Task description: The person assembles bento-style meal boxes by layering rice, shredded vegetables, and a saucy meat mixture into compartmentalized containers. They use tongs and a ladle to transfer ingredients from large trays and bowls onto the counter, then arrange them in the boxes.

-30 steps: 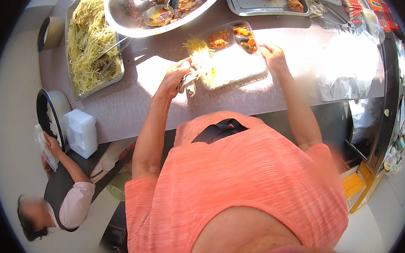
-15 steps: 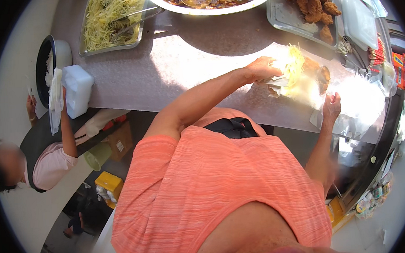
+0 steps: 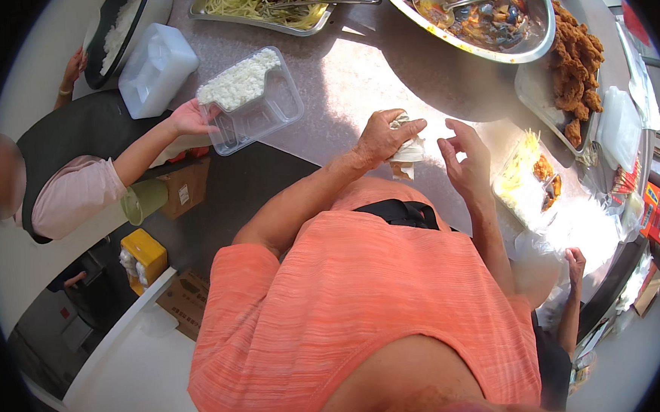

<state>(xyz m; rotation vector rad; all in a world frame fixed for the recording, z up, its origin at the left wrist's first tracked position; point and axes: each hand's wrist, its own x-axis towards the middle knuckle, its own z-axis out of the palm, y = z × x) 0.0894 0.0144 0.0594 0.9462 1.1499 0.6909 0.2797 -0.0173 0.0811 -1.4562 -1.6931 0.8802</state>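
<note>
My left hand [image 3: 388, 140] is closed round a crumpled white tissue or cloth [image 3: 410, 150], with a brownish torn-looking end hanging below it. To its right, my right hand [image 3: 466, 156] is held up over the table with its fingers apart and nothing in them. Right of that hand stands a filled clear meal box [image 3: 521, 175], holding pale yellow shreds, some fried pieces and dark food. At the left, a co-worker's hand [image 3: 191, 118] holds out a clear divided container [image 3: 290, 95] with white rice in one section.
Along the far side are a tray of yellow shreds [image 3: 312, 30] with tongs, a large metal bowl of saucy stew [image 3: 514, 58] with a ladle, and a tray of fried pieces [image 3: 528, 88]. White plastic boxes [image 3: 157, 69] stand left. Another person's hand [image 3: 575, 260] is near plastic bags at right.
My left hand has drawn back from the filled box with the tissue or cloth. My right hand has come in beside it. The co-worker has brought the rice container over the table's edge.
</note>
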